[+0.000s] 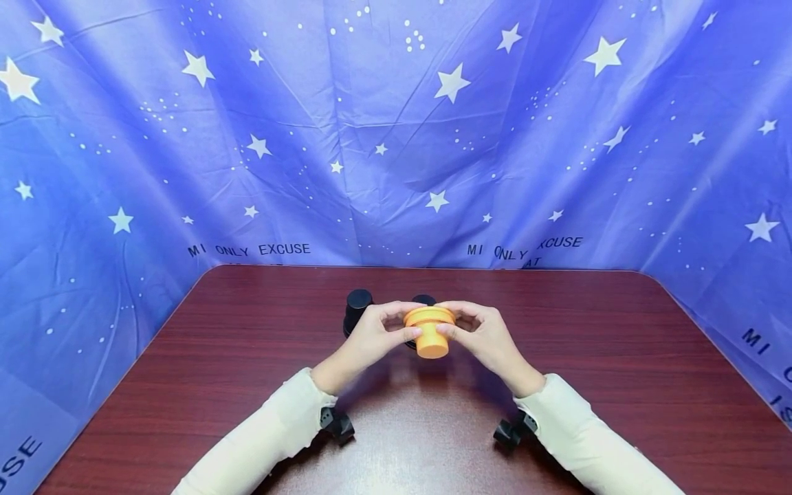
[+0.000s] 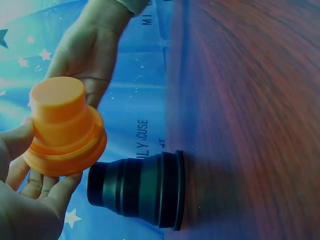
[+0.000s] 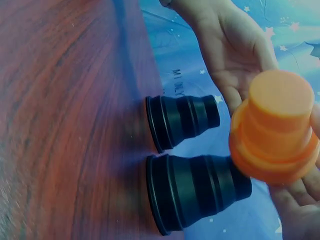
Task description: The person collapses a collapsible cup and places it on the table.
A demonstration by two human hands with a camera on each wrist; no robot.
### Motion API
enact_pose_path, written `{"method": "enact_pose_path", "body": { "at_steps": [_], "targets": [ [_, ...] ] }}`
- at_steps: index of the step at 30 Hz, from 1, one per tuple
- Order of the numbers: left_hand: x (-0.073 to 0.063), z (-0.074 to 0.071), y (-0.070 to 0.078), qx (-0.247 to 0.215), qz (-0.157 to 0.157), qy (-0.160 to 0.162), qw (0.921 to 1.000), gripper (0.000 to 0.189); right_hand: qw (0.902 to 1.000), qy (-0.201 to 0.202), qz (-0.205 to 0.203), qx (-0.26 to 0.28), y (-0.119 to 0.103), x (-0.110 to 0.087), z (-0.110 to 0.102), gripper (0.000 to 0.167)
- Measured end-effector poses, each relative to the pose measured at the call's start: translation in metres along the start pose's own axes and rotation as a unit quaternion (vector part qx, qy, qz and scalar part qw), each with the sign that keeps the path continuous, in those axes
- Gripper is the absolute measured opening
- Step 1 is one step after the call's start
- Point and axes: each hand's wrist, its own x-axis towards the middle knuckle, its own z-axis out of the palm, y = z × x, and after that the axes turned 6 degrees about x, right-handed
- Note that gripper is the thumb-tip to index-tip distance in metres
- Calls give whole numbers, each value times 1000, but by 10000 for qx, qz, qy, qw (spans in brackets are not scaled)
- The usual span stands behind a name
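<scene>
Both hands hold an orange collapsible cup (image 1: 432, 345) up above the table, its narrow flat base tilted toward the head camera and its wide rim away. My left hand (image 1: 369, 335) pinches the left side, thumb on the stepped wall and fingers at the rim. On the opposite side, my right hand (image 1: 489, 337) grips it the same way. Part of the wall is folded into the wide ring. Two black stepped cups, one at the left (image 3: 182, 120) and one at the right (image 3: 195, 192), stand wide end down behind the hands; in the head view the right one is mostly hidden.
A dark red wood-grain table (image 1: 185, 344) with rounded far corners lies under the arms. Blue cloth (image 1: 396, 103) with white stars hangs behind it and on both sides. Small black devices (image 1: 337, 425) sit at the wrists, below the pale sleeves.
</scene>
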Motion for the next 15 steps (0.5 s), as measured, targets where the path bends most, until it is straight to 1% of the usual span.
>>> {"method": "enact_pose_path", "body": {
  "at_steps": [3, 6, 11, 15],
  "targets": [
    [0, 0, 1, -296, -121, 129, 9994, 36, 9999, -34, 60, 83, 1, 1, -1, 31],
    [0, 1, 2, -411, -237, 198, 9987, 37, 9999, -47, 69, 149, 1, 0, 0, 31],
    [1, 4, 1, -290, -258, 288, 9988, 36, 9995, -55, -41, 320, 2, -2, 4, 33],
    [2, 6, 0, -71, -217, 427, 9988, 32, 9996, 31, -102, 250, 2, -2, 5, 31]
  ]
}}
